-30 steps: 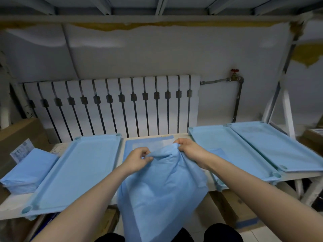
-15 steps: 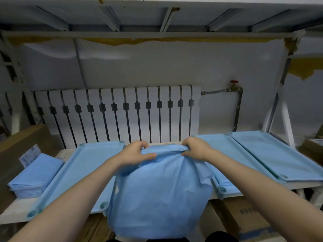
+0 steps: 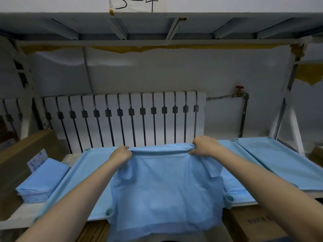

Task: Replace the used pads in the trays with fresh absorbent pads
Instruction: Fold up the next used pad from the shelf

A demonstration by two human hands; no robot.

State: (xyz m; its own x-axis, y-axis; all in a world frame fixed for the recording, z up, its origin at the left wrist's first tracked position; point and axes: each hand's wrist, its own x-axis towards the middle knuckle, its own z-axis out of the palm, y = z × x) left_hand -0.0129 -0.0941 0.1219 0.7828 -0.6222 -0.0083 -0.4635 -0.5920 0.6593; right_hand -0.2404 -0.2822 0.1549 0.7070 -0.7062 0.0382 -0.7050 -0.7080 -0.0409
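A large blue absorbent pad (image 3: 166, 189) hangs spread out in front of me, over the shelf's front edge. My left hand (image 3: 121, 154) grips its top left corner and my right hand (image 3: 203, 146) grips its top right corner, the top edge stretched between them. Behind the pad lie light blue trays: one on the left (image 3: 78, 180), one in the middle right (image 3: 234, 172) partly hidden by the pad and my right arm, and one at the far right (image 3: 279, 158). A stack of folded blue pads (image 3: 42, 182) sits at the left end of the shelf.
A white radiator (image 3: 125, 119) and a pipe with a red valve (image 3: 239, 88) stand behind the shelf. Cardboard boxes sit at the left (image 3: 26, 154) and under the shelf at the right (image 3: 253, 222). A metal shelf frame (image 3: 157, 27) runs overhead.
My hands have moved apart and lifted, pulling the bunched pad open into a wide sheet. My view has tilted up, showing more of the shelf above.
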